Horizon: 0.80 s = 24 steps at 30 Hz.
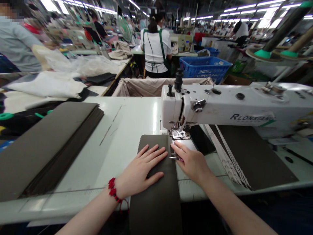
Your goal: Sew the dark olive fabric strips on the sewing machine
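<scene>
A dark grey-brown fabric panel [156, 209] lies in front of the sewing machine's presser foot [179, 133] and hangs over the table's front edge. My left hand [144, 169] rests flat on it, fingers spread, palm down. At the panel's right edge, just before the needle area, is my right hand [192, 161], its fingertips near the edge. Small thread snips [173, 158] are tucked in that hand, with the metal blade tips poking out to the left; the rest of them is hidden under the fingers.
The white sewing machine [220, 104] spans the right side. A stack of dark panels [49, 140] lies left. Right, under the arm, are another dark panel [254, 156], pale strips [227, 153] and a black flat object [201, 138]. Behind stand a cloth-lined bin [141, 86] and a person [156, 49].
</scene>
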Available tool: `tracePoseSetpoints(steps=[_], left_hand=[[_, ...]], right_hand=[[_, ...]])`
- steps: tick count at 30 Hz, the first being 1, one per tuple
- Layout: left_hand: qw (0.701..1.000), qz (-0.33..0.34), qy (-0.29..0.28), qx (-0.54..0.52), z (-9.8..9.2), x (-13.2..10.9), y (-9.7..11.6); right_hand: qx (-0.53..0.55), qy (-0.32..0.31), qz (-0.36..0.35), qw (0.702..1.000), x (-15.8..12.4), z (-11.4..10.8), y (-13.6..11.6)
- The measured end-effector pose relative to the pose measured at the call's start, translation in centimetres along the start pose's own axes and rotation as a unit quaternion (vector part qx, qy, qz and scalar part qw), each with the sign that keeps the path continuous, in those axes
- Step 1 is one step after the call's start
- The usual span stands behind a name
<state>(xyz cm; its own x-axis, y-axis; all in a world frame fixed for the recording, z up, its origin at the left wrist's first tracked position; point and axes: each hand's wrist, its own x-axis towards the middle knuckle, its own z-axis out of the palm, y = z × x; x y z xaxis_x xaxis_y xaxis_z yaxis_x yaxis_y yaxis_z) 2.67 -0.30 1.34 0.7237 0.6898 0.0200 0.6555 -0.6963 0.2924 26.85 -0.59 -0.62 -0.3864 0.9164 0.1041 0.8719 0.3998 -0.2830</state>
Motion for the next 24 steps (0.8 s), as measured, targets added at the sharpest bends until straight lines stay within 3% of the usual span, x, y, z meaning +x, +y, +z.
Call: tracePoseSetpoints(steps=[24], left_hand=[[0.998, -0.049, 0.033, -0.024, 0.22, -0.34, -0.46]], right_hand=[[-0.009, 0.006, 0.004, 1.000, 0.01, 0.36, 0.16]])
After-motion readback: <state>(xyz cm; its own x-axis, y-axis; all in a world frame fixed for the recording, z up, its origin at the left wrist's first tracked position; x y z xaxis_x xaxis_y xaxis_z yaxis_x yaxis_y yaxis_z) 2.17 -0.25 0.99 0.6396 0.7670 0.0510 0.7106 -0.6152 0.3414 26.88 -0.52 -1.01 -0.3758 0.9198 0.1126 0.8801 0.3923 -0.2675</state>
